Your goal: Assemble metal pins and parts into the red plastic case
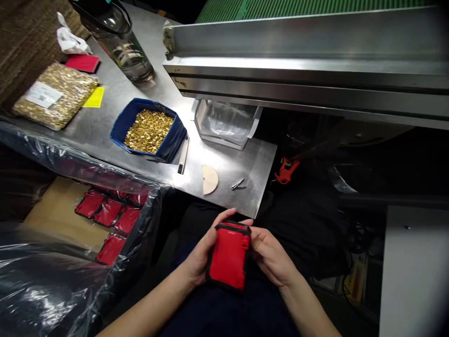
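Note:
Between my two hands, over my lap, is a red rectangular plastic case with black edging (229,257). My left hand (205,250) grips its left side, thumb along the edge and fingers behind. On the right edge my right hand (271,255) holds it with curled fingers, partly hidden behind it. Small notched parts show along the case's right side. In the plastic-lined box at the left lie several similar red pieces with black edges (108,211).
On the metal table (231,164) are a blue bin of small brass parts (149,131), a utility knife (183,155), a half-round disc (209,179), a nail clipper-like tool (238,184), a clear bin (226,122) and a bottle (131,56). A metal rail (301,70) crosses above.

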The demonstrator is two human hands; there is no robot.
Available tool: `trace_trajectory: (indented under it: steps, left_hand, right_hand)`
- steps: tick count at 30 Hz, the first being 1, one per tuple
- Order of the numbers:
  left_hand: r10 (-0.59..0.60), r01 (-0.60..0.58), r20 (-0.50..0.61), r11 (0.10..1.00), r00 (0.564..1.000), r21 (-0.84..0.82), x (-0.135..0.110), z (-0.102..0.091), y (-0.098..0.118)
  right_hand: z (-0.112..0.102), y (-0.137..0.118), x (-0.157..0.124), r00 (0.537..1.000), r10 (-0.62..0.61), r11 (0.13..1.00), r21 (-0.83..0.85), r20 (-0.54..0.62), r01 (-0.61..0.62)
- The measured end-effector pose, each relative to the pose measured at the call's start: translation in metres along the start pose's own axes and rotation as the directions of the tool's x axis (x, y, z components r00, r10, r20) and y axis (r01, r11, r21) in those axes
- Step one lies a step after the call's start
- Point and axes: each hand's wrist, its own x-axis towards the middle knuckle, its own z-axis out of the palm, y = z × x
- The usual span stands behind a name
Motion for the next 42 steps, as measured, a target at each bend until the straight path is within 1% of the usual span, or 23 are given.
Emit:
trace_trajectory:
  steps: [1,2,3,4,5,6,8,9,11,13,15,17,19,22,24,26,27,29,31,33,36,39,42]
  left_hand:
    - [-0.013,0.011,-0.022,0.995,1.000,-0.097,-0.006,-0.007,0.002]
    - [-0.020,0.011,-0.049,0.984,0.999,-0.179,-0.014,-0.015,0.005]
    - [-0.024,0.004,-0.082,0.972,0.996,-0.233,-0.022,-0.023,0.007]
    - [-0.025,-0.007,-0.120,0.966,0.992,-0.260,-0.031,-0.030,0.010]
    - [-0.030,-0.014,-0.158,0.963,0.987,-0.268,-0.039,-0.036,0.012]
    - [-0.039,-0.014,-0.195,0.964,0.980,-0.265,-0.046,-0.040,0.013]
    - [-0.060,-0.004,-0.255,0.970,0.965,-0.242,-0.055,-0.043,0.014]
    - [-0.066,0.001,-0.278,0.974,0.958,-0.228,-0.058,-0.043,0.015]
    - [-0.067,0.004,-0.316,0.980,0.946,-0.198,-0.059,-0.040,0.016]
    - [-0.074,0.017,-0.341,0.986,0.937,-0.167,-0.059,-0.038,0.017]
    - [-0.095,0.049,-0.339,0.989,0.936,-0.143,-0.059,-0.037,0.019]
    - [-0.132,0.089,-0.330,0.986,0.935,-0.144,-0.059,-0.037,0.020]
    - [-0.167,0.116,-0.348,0.980,0.923,-0.163,-0.057,-0.037,0.020]
    - [-0.218,0.147,-0.431,0.971,0.876,-0.191,-0.050,-0.035,0.019]
    - [-0.242,0.165,-0.481,0.966,0.843,-0.197,-0.045,-0.034,0.018]
    - [-0.253,0.183,-0.521,0.966,0.815,-0.182,-0.040,-0.032,0.017]
    - [-0.255,0.191,-0.528,0.966,0.810,-0.174,-0.037,-0.031,0.016]
    - [-0.255,0.216,-0.531,0.967,0.808,-0.137,-0.033,-0.030,0.013]
    - [-0.245,0.239,-0.535,0.968,0.808,-0.083,-0.030,-0.030,0.010]
    - [-0.249,0.266,-0.557,0.963,0.792,-0.052,-0.028,-0.032,0.008]
    - [-0.275,0.294,-0.582,0.954,0.765,-0.064,-0.026,-0.033,0.005]
    - [-0.257,0.291,-0.594,0.956,0.762,-0.040,-0.026,-0.032,0.004]
    - [-0.272,0.304,-0.603,0.951,0.750,-0.051,-0.026,-0.031,0.004]
  right_hand:
    - [0.003,-0.008,0.003,0.999,-0.033,0.986,-0.161,-0.019,0.030]
    - [0.007,-0.018,0.008,0.992,-0.104,0.927,-0.370,-0.076,0.069]
    - [0.012,-0.029,0.013,0.969,-0.208,0.807,-0.583,-0.131,0.094]
    - [0.019,-0.040,0.020,0.932,-0.324,0.642,-0.761,-0.161,0.092]
    - [0.027,-0.050,0.030,0.897,-0.414,0.459,-0.887,-0.156,0.057]
    - [0.037,-0.058,0.043,0.883,-0.452,0.312,-0.950,-0.129,0.021]
    - [0.061,-0.067,0.077,0.903,-0.417,0.090,-0.994,-0.100,-0.069]
    - [0.072,-0.068,0.096,0.907,-0.404,0.042,-0.993,-0.117,-0.110]
    - [0.091,-0.064,0.133,0.899,-0.398,0.021,-0.982,-0.182,-0.189]
    - [0.102,-0.058,0.163,0.893,-0.388,0.047,-0.973,-0.226,-0.226]
    - [0.102,-0.054,0.178,0.904,-0.359,0.072,-0.972,-0.233,-0.222]
    - [0.096,-0.056,0.178,0.925,-0.323,0.085,-0.980,-0.199,-0.181]
    - [0.085,-0.063,0.161,0.942,-0.301,0.087,-0.988,-0.147,-0.126]
    - [0.064,-0.072,0.110,0.961,-0.273,0.116,-0.993,-0.042,-0.010]
    - [0.050,-0.071,0.069,0.974,-0.204,0.192,-0.971,0.104,0.144]
    - [0.038,-0.061,0.033,0.953,-0.064,0.228,-0.925,0.296,0.303]
    - [0.035,-0.053,0.019,0.923,-0.009,0.197,-0.904,0.384,0.378]
    - [0.031,-0.033,0.001,0.862,0.051,0.057,-0.864,0.504,0.501]
    - [0.031,-0.016,-0.004,0.829,0.030,-0.094,-0.824,0.558,0.558]
    - [0.032,-0.006,-0.002,0.830,-0.020,-0.163,-0.821,0.558,0.548]
    - [0.030,-0.006,0.003,0.854,-0.026,-0.134,-0.848,0.520,0.512]
    - [0.030,-0.010,0.006,0.846,0.023,-0.101,-0.841,0.532,0.531]
    - [0.032,-0.012,0.008,0.870,0.032,-0.085,-0.866,0.492,0.493]
